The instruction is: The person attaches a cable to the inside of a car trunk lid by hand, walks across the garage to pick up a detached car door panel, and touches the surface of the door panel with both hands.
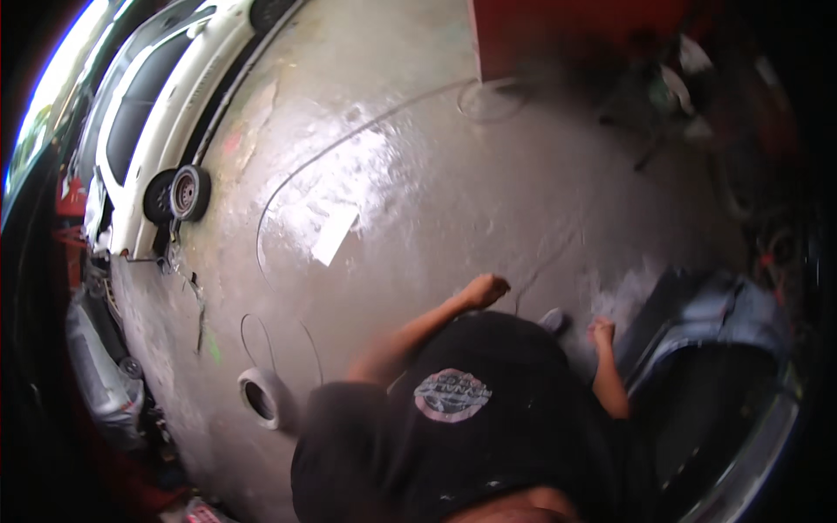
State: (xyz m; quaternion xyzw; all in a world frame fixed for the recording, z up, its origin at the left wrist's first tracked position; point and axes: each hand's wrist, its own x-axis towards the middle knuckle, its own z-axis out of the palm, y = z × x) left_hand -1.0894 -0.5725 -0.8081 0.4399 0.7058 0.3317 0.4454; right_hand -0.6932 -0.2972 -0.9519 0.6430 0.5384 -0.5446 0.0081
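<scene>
My left hand point(485, 289) is out in front of my black shirt point(488, 410), curled into a fist over the wet grey concrete floor point(436, 192). A thin dark cable point(545, 261) runs across the floor just to its right; whether the fist holds it cannot be told. My right hand point(601, 331) is also curled shut, close to the edge of a blue-grey car body panel point(715, 314). Nothing shows in that hand. Between the two hands a grey shoe tip point(553, 321) pokes out. Both hands are blurred.
A white car point(148, 105) with a bare wheel point(187, 192) stands at the upper left. A white sheet point(336, 234) lies on the floor, and a white ring-shaped object point(261, 397) sits at the lower left. A red wall point(567, 30) and dark clutter are at the back.
</scene>
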